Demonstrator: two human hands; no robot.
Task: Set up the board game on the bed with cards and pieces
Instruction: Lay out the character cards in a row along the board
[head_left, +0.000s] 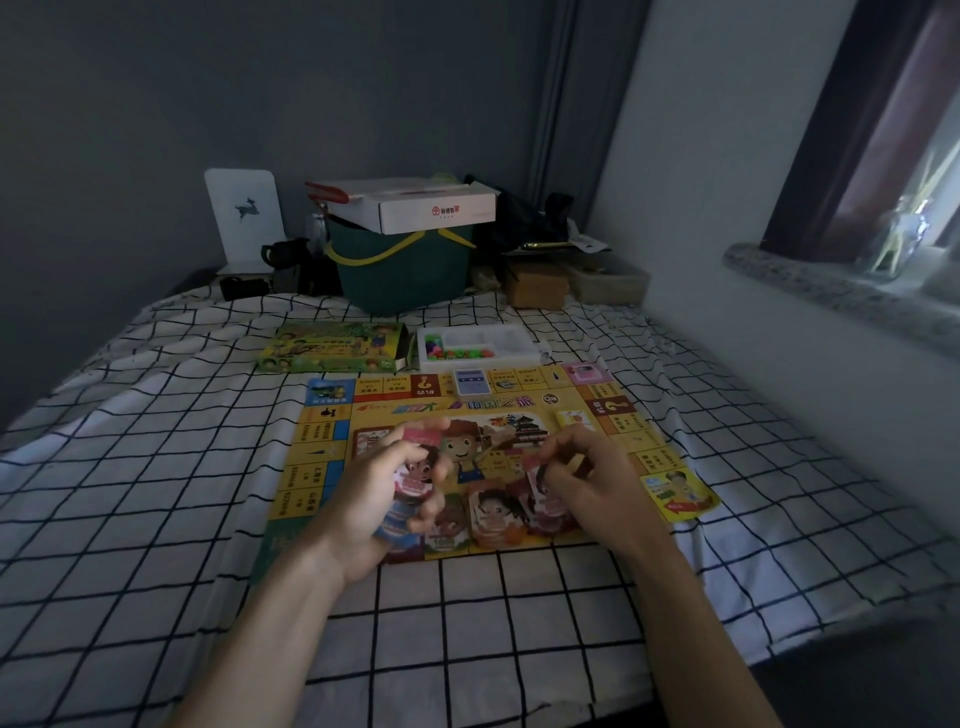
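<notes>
Left grip (384, 488) holds cards (415, 475) (above board (322, 447)).

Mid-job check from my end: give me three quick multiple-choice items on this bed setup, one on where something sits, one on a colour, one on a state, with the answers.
1. Where is the white tray of pieces?
A. On the bed beyond the board's far edge
B. On the windowsill
C. In the person's lap

2. What colour is the basket at the head of the bed?
A. Red
B. Dark green with a yellow handle
C. White

3. What is the left hand doing?
A. Lying flat on the sheet
B. Gripping a stack of cards
C. Lifting the tray

Answers: 1 A, the tray lies just past the game board. 2 B, green body, yellow handle. 3 B, its fingers curl round the stack above the board.
</notes>
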